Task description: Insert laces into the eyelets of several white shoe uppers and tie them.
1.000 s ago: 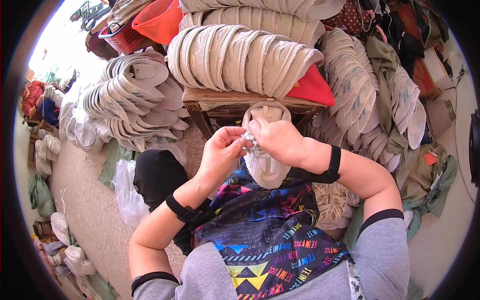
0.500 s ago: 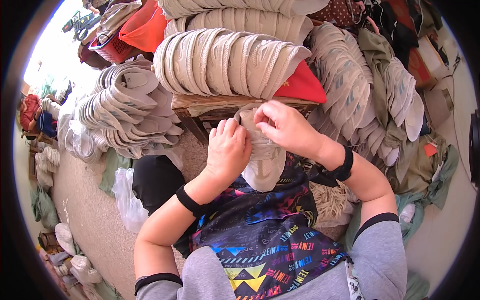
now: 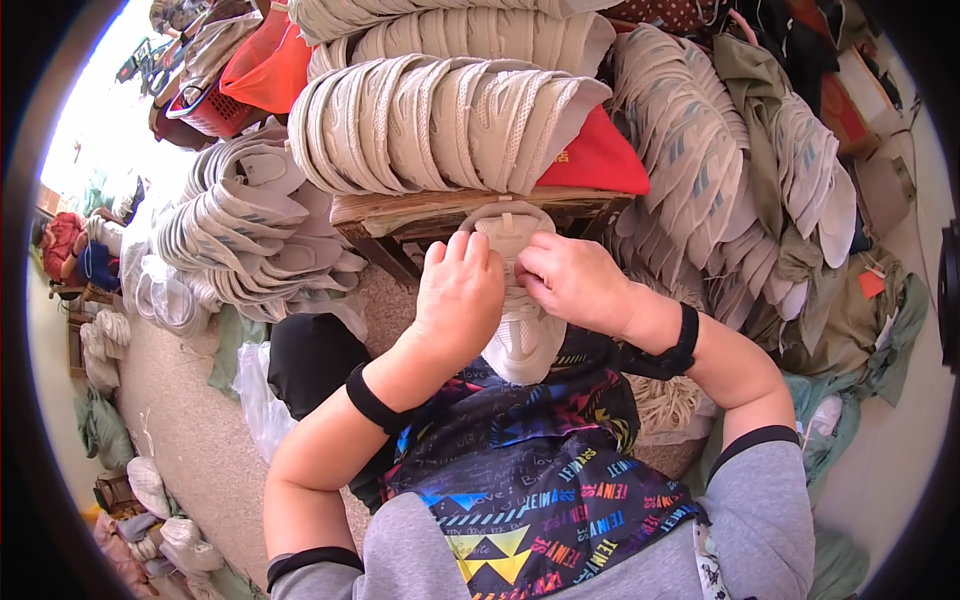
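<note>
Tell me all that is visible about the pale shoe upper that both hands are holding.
The shoe upper is cream-coloured mesh-like fabric with a tongue and a pull loop at its top. It lies lengthwise away from the person, over the patterned apron, its far end near the wooden bench. The left hand and right hand cover its middle.

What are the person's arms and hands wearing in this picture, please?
Both hands, left and right, are bare, without gloves or rings that show. Each wrist has a black band. The forearms are bare. Grey short sleeves with black cuffs cover the upper arms.
</note>
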Demonstrator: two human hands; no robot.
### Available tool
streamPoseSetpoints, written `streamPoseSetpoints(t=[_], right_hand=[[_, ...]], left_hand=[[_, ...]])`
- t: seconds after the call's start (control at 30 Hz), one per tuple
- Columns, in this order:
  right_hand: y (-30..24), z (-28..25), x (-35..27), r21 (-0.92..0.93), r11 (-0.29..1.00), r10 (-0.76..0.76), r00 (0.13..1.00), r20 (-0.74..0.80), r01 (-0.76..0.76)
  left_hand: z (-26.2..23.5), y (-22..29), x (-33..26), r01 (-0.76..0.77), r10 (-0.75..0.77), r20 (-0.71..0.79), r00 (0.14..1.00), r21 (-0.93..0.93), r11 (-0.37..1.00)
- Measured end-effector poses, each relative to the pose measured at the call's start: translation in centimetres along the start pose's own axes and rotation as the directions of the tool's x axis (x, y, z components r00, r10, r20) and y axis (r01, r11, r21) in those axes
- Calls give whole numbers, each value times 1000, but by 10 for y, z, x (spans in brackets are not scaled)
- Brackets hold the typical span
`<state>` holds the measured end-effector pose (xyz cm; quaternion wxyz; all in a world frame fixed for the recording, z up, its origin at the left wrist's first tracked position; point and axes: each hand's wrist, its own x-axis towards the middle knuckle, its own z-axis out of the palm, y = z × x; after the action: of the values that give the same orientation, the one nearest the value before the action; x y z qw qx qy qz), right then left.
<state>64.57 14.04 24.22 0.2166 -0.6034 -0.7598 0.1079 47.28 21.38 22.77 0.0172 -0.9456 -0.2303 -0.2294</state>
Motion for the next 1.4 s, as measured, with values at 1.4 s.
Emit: streamPoseSetpoints(t=[1.4], right_hand=[[-10,30,-20,-97,972,183,947,-262,-215]], left_hand=[[-1,-2,20,-15,38,102,994,-217,976]])
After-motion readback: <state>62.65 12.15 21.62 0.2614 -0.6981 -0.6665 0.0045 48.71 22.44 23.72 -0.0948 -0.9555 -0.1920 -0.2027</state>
